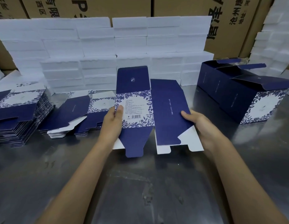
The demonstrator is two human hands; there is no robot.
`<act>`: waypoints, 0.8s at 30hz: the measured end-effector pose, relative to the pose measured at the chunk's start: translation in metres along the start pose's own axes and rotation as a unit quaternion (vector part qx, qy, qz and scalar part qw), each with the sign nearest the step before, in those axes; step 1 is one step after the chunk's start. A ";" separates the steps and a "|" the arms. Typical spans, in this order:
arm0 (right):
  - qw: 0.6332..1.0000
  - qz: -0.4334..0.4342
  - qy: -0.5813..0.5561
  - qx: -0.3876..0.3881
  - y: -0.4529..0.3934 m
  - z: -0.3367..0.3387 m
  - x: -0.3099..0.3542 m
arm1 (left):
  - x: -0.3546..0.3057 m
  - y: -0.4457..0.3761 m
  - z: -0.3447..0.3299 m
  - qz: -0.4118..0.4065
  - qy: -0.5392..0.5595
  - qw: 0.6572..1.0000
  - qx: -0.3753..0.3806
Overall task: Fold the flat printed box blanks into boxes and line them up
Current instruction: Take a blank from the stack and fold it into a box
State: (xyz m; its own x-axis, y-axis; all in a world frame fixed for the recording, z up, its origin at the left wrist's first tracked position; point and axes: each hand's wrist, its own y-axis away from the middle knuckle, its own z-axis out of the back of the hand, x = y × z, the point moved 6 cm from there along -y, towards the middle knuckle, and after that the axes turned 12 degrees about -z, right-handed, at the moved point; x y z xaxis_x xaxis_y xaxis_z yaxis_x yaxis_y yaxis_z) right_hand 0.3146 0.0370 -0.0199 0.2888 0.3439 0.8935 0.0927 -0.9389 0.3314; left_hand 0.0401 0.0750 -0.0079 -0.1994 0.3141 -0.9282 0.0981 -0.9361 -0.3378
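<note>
I hold one flat box blank (147, 110), navy with a blue floral panel and a barcode, above the middle of the metal table (140, 183). My left hand (112, 122) grips its left edge, thumb on the floral panel. My right hand (197, 125) grips its right navy panel, thumb on top. Stacks of flat blanks lie at the left (19, 113) and centre left (72, 117). Folded navy boxes (241, 97) stand in a row at the right, their top flaps open.
A wall of white foam blocks (108, 50) runs along the back of the table, with more at the far right (276, 38). Brown printed cartons (224, 21) stand behind them.
</note>
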 end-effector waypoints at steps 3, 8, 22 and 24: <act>0.999 0.014 0.008 -0.045 0.003 0.008 0.007 | 0.010 0.002 -0.006 0.042 0.052 0.997 0.032; 0.997 -0.004 -0.023 -0.069 0.012 0.024 0.013 | 0.019 0.006 -0.021 0.055 0.045 0.990 0.119; 0.981 0.100 0.108 0.128 0.004 -0.036 0.005 | -0.031 0.023 -0.028 -0.092 0.060 0.971 0.214; 0.982 0.101 0.142 0.078 0.001 -0.041 -0.001 | -0.033 0.016 -0.019 -0.097 0.067 0.978 0.175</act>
State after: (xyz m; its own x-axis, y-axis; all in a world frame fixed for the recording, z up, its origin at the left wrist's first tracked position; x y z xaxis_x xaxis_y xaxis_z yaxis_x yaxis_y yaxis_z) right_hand 0.2750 0.0367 -0.0078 0.0420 0.1188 0.9920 0.2116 -0.9715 0.1073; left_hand 0.0665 0.0522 0.0141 -0.0503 0.4870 -0.8720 -0.2730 -0.8465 -0.4570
